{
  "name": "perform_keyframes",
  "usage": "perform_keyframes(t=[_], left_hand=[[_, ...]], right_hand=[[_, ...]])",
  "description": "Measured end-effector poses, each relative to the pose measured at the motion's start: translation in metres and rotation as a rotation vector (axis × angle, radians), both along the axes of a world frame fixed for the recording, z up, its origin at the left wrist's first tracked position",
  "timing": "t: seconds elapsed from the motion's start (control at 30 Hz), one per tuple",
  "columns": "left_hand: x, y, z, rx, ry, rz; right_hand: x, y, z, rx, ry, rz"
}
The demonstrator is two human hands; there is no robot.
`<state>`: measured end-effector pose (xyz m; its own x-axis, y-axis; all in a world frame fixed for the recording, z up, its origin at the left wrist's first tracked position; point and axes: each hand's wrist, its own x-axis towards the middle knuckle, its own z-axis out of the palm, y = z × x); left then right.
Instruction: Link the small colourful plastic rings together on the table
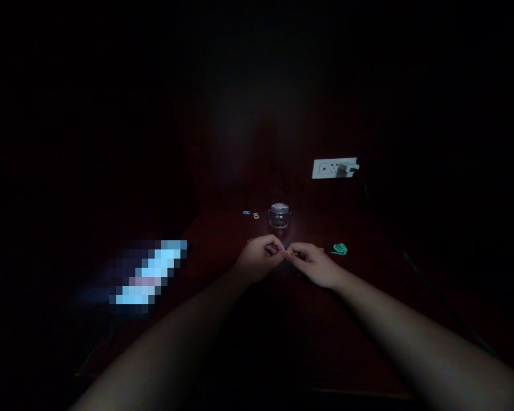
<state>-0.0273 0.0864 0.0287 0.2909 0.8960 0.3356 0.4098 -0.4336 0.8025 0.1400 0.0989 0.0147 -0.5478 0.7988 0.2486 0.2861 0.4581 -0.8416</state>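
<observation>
The scene is very dark. My left hand [259, 258] and my right hand [310, 264] meet fingertip to fingertip over a dark reddish table [223, 240], both pinched on a tiny thing between them that I cannot make out. Just beyond the hands stands a small clear glass jar [279, 215] with a lid. A green coil of cord or band [339, 249] lies right of my right hand. A few small coloured rings [252, 214] lie left of the jar.
A white wall socket [334, 168] with a plug in it sits on the dark wall behind, its cable running down the right side. A blurred bright blue patch [148, 277] glows at the table's left.
</observation>
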Motion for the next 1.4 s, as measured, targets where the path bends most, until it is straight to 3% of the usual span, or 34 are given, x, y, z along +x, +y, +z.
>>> perform_keyframes(t=[1.03, 1.4], left_hand=[[-0.0018, 0.0035, -0.0039, 0.013, 0.046, -0.008], [-0.0003, 0.0028, -0.0045, -0.022, 0.018, 0.006]], right_hand=[[0.0014, 0.0024, 0.0004, 0.132, 0.045, -0.147], [0.0017, 0.0004, 0.0011, 0.077, 0.060, -0.109]])
